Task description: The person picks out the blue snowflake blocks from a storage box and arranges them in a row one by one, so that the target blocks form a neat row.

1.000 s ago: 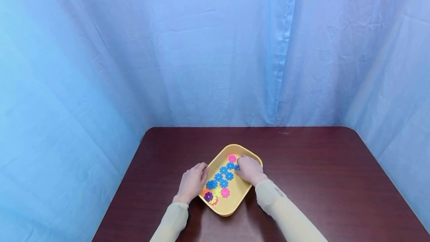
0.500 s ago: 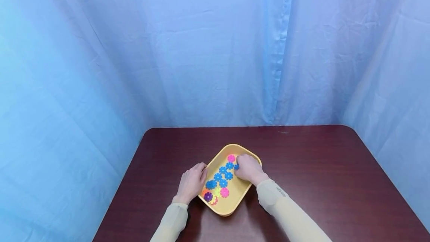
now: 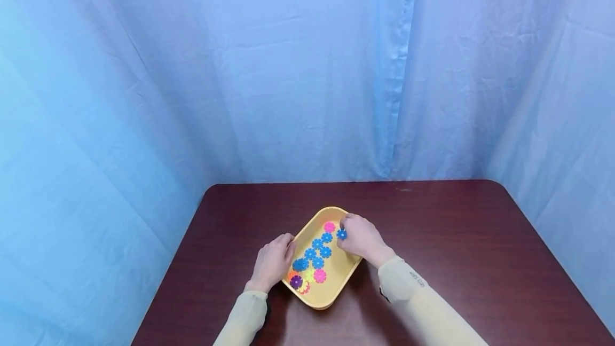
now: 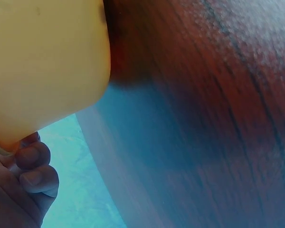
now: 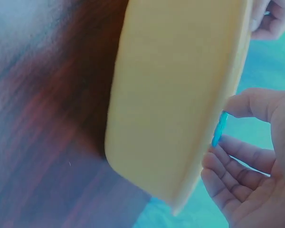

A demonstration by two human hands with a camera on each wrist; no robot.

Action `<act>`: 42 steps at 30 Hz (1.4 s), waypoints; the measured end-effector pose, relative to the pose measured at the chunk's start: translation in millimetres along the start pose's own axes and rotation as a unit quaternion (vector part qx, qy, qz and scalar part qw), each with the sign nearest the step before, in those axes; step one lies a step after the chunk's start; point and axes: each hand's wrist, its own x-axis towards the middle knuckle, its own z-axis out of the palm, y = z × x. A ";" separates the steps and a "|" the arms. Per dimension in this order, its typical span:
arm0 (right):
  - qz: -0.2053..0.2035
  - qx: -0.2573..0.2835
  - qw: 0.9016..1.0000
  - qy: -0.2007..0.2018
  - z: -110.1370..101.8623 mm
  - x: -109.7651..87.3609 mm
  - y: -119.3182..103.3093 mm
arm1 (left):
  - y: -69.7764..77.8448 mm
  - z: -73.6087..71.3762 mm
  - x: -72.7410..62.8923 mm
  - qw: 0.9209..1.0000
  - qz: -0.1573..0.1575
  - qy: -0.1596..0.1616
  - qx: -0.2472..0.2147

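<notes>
A yellow plastic bin stands on the table at an angle in the head view. My left hand grips its left rim, and the left wrist view shows the fingers curled at that rim. Between the thumb and fingers of my right hand a blue snowflake disc is pinched, above the bin's right side. The right wrist view shows this disc edge-on at the rim. Inside the bin lie several more blue snowflake discs, pink discs, a purple disc, and yellow and orange ones.
The dark reddish-brown wooden table extends around the bin on all sides. Light blue curtains hang behind the table and along both its sides.
My right hand has risen from inside the bin toward its right rim, lifting the blue snowflake disc. My left hand keeps its grip on the bin. The view has shifted slightly.
</notes>
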 end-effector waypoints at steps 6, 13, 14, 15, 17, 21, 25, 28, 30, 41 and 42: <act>-0.021 -0.003 0.999 0.028 -15.4 -9.3 2.0 | -1.0 -1.5 0.8 1.000 0.000 -0.003 0.004; -0.040 -0.011 0.998 0.047 -32.0 -21.7 7.2 | -1.2 -2.5 1.3 1.000 -0.001 -0.008 0.003; -0.041 -0.009 0.998 0.048 -34.3 -23.7 7.8 | -1.1 -2.6 1.5 1.000 -0.001 -0.008 0.003; -0.041 -0.008 0.998 0.048 -36.4 -25.6 8.5 | -0.8 -2.9 1.4 1.000 -0.001 -0.009 0.003; -0.041 -0.008 0.998 0.049 -39.1 -29.0 10.7 | -1.0 -2.7 1.6 1.000 -0.002 -0.010 0.003; -0.041 -0.006 0.997 0.060 -41.6 -35.8 16.1 | -1.0 -2.6 1.1 1.000 -0.004 -0.014 0.003; -0.040 0.004 0.997 0.073 -42.2 -43.1 22.7 | -1.0 -2.5 0.7 1.000 -0.002 -0.012 0.003; -0.040 0.010 0.996 0.078 -42.0 -48.4 28.6 | -1.2 -1.9 0.9 1.000 0.002 -0.006 0.004; -0.041 0.013 0.996 0.081 -42.1 -52.2 32.5 | -1.1 -1.5 1.0 1.000 0.003 -0.003 0.004; -0.027 0.012 0.995 0.093 -33.4 -70.8 57.9 | -0.8 1.7 0.3 1.000 -0.005 -0.006 -0.001; -0.025 0.012 0.996 0.088 -31.7 -72.0 59.9 | -0.5 1.5 0.1 1.000 -0.006 -0.006 -0.001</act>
